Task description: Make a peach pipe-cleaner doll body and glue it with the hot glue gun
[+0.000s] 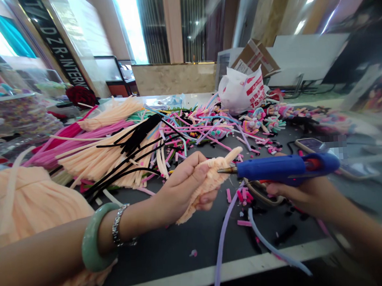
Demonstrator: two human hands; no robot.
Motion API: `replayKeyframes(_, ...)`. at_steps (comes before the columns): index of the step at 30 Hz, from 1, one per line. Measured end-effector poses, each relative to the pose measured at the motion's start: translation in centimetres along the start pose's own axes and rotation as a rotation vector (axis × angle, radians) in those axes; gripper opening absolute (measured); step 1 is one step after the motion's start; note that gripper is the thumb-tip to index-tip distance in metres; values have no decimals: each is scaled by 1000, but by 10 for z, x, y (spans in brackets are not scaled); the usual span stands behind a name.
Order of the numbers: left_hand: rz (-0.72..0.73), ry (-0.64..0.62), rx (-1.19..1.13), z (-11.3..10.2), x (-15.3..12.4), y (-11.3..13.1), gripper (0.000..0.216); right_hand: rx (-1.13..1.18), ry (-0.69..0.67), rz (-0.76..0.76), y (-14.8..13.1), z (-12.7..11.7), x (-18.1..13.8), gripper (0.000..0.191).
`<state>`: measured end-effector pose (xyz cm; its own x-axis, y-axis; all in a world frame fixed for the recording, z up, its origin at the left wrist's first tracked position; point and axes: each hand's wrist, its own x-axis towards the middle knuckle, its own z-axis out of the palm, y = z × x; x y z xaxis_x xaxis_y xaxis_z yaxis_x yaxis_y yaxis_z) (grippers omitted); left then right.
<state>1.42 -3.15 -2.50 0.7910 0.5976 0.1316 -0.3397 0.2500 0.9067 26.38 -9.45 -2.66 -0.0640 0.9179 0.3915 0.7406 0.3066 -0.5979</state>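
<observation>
L hand (pixel 184 188) w/ peach pipe-cleaner piece (pixel 209 183), R hand (pixel 299 199) w/ blue glue gun (pixel 270 166).

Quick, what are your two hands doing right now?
Left hand: closed, holding a peach pipe-cleaner bundle.
Right hand: closed, holding a blue hot glue gun.

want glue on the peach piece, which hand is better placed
Right hand, probably: it holds the blue glue gun, nozzle almost at the peach pipe-cleaner bundle, which the left hand grips.

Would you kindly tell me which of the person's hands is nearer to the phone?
The right hand is nearer: it sits just below the phone, gripping a glue gun. The left hand, holding peach pipe cleaners, is well off to the phone's left.
</observation>
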Motion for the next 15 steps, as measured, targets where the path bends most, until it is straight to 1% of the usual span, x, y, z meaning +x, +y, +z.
replayKeyframes(5, 19, 1, 0, 1, 1, 1, 16, 23, -36, 45, 1, -2, -2, 43)
replayKeyframes(11, 0, 27, -7, -1, 2, 2, 14, 60, -73, 41, 0, -4, -2, 41)
replayKeyframes(15, 3, 56, -20, -3, 4, 1, 16, 64, -68, 61, 2, -4, -5, 40)
